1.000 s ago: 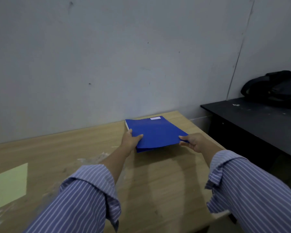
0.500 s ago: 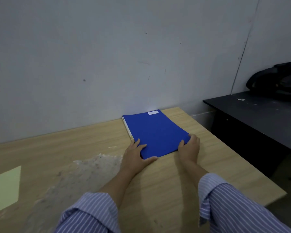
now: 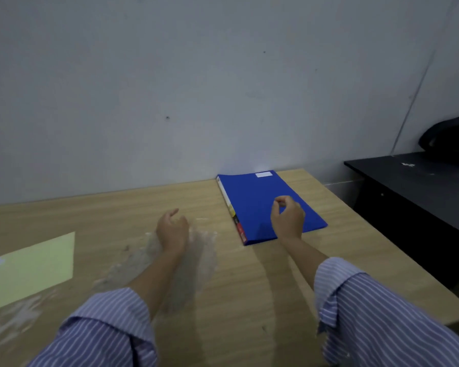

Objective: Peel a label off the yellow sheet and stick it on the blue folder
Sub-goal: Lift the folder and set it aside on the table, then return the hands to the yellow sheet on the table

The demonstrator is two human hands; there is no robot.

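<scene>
So the flat blue plastic folder (image 3: 265,205) lies right of centre on the light wooden bench (image 3: 249,287), white label (image 3: 263,174) at its far edge. Right hand (image 3: 288,219) hovers over it, fingers curled, empty. Left hand (image 3: 172,230) loosely open, empty. Pale yellow sheet (image 3: 29,268) sits far left.

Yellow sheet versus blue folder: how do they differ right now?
The yellow sheet is pale, a single thin layer, lying far left and cut by the frame edge; the blue folder is saturated, thicker with a printed spine, lying far right against the wall. The right hand hovers over the folder; neither hand is at the sheet. Both lie flat on the wooden table.
</scene>
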